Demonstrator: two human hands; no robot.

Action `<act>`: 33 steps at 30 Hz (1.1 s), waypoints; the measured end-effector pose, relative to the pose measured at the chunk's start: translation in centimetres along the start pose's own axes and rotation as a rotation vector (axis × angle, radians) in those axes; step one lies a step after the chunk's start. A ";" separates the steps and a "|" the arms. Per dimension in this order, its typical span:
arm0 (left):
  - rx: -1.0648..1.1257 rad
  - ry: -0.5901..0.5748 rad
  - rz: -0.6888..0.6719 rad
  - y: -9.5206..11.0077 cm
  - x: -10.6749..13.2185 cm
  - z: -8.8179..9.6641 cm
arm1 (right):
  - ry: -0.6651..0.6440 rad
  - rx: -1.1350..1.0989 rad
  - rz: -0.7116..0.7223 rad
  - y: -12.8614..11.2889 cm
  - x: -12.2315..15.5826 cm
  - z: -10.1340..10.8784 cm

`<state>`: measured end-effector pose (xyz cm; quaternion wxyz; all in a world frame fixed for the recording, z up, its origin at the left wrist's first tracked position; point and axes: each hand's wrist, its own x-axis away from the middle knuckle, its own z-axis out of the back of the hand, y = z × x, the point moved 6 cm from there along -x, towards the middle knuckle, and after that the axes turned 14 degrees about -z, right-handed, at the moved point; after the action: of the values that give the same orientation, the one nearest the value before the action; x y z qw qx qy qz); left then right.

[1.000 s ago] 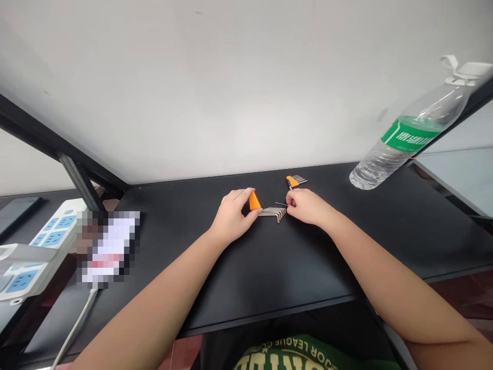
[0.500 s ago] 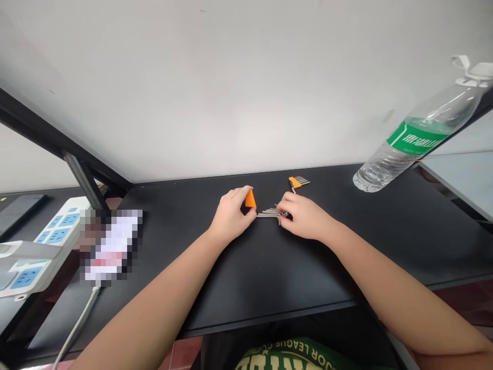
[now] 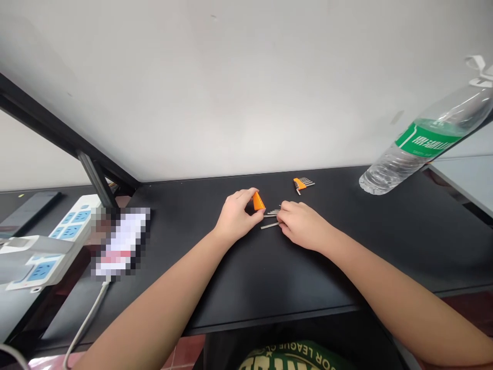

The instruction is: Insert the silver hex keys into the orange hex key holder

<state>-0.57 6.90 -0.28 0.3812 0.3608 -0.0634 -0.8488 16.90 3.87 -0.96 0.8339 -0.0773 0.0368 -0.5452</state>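
Note:
My left hand (image 3: pixel 239 216) is closed, pinching an orange hex key holder (image 3: pixel 258 201) between thumb and fingers. Just right of it, my right hand (image 3: pixel 302 222) has its fingers curled round the bent end of a hex key (image 3: pixel 269 225), whose long arm points left. Several other loose hex keys (image 3: pixel 272 214) lie slightly behind that one, their right ends hidden by my fingers. Farther back on the black tabletop is a second orange holder (image 3: pixel 299 183) with several hex keys standing out of it.
A large water bottle (image 3: pixel 429 139) with a green label stands at the back right. On the left a blurred-out phone (image 3: pixel 122 241) lies with a white cable (image 3: pixel 88 321) attached. A white power strip (image 3: pixel 63 239) is beyond it. A pale wall (image 3: pixel 239 92) bounds the rear.
My right hand has drawn one hex key toward me, apart from the others. My left hand still holds the orange holder. The whole view has shifted slightly.

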 end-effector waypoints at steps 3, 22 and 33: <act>-0.014 0.006 0.008 0.0 0.0 0.1 | 0.003 0.052 0.012 -0.5 0.4 0.1; -0.088 -0.067 -0.067 0.8 0.1 -0.5 | 0.140 -0.387 -0.031 2.8 0.8 3.4; -0.213 -0.116 -0.229 3.9 -0.4 -0.2 | 0.029 -0.796 -0.018 1.4 0.4 2.0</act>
<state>2.14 4.47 1.28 0.3139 0.2735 0.0468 -0.9080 18.61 4.22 0.78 0.7334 -0.3868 0.2564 -0.4967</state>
